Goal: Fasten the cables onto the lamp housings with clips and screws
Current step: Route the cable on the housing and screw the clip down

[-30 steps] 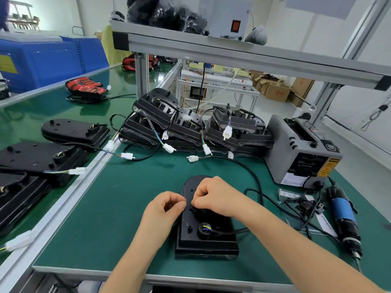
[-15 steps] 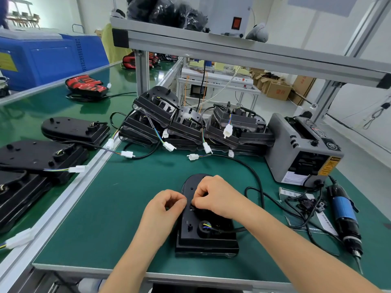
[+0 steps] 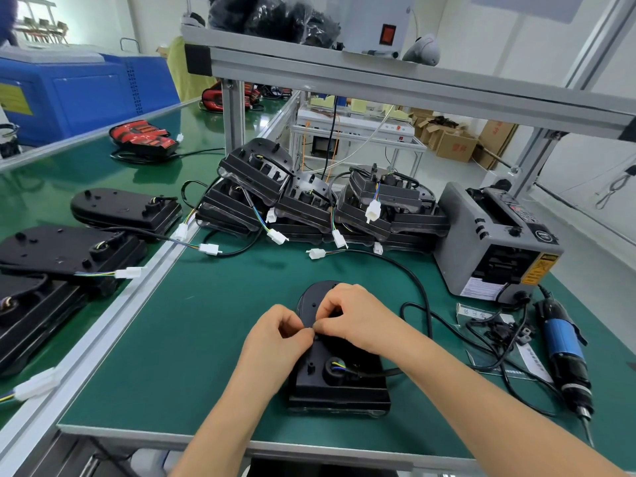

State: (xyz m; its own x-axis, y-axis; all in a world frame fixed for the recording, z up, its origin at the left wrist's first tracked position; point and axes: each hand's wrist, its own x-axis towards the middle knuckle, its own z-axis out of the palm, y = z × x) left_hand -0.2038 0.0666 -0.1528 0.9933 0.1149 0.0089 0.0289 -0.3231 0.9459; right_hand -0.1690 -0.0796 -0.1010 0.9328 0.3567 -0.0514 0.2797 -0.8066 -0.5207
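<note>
A black lamp housing lies back-up on the green mat near the front edge. Its black cable leaves a round grommet, loops right and ends in a white connector. My left hand and my right hand meet over the housing's upper half. Both have curled fingers, and their tips pinch a small dark clip between them, which is mostly hidden. The right hand covers the top of the housing.
A blue electric screwdriver lies at the right, beside a bag of loose black clips. A grey tape dispenser stands behind them. Stacked housings crowd the back, and more housings lie on the left bench.
Both hands stay over the housing, with their fingertips drawn slightly closer together. The housing and cable have not moved.
</note>
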